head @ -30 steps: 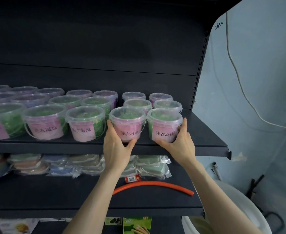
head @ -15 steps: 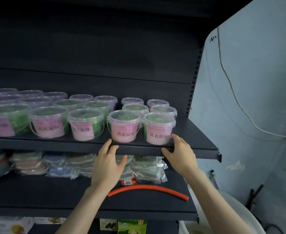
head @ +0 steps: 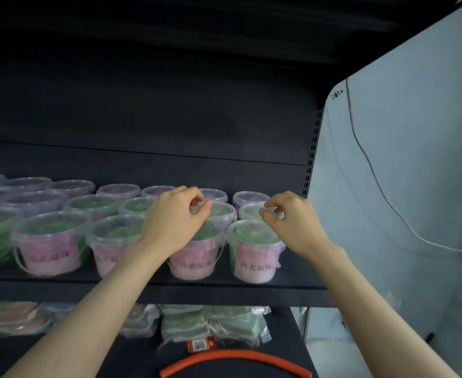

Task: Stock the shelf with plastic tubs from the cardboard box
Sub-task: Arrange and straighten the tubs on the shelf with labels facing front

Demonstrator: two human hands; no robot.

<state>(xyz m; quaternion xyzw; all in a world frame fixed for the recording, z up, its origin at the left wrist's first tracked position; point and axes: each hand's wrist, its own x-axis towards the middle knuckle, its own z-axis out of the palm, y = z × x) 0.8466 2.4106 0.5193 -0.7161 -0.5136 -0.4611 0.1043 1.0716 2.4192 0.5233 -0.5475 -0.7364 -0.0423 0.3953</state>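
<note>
Clear plastic tubs with pink labels and green contents stand in rows on the dark shelf (head: 295, 271). The front row's two rightmost tubs (head: 194, 257) (head: 254, 255) sit near the shelf edge. My left hand (head: 172, 219) reaches over the front row, its thumb and forefinger pinched on the lid rim of a second-row tub (head: 221, 211). Beside it, my right hand (head: 292, 225) pinches the rim of the rightmost second-row tub (head: 249, 211) in the same way. The cardboard box is out of view.
The lower shelf holds plastic-wrapped packets (head: 213, 323), a small red box (head: 200, 345) and a curved orange hose (head: 235, 361). A pale wall with a hanging white cable (head: 374, 175) borders the shelving on the right. Another dark shelf overhangs above.
Both hands left the shelf's front edge and rose over the front tubs to the second row, fingers now pinched on the lid rims. The view also moved closer.
</note>
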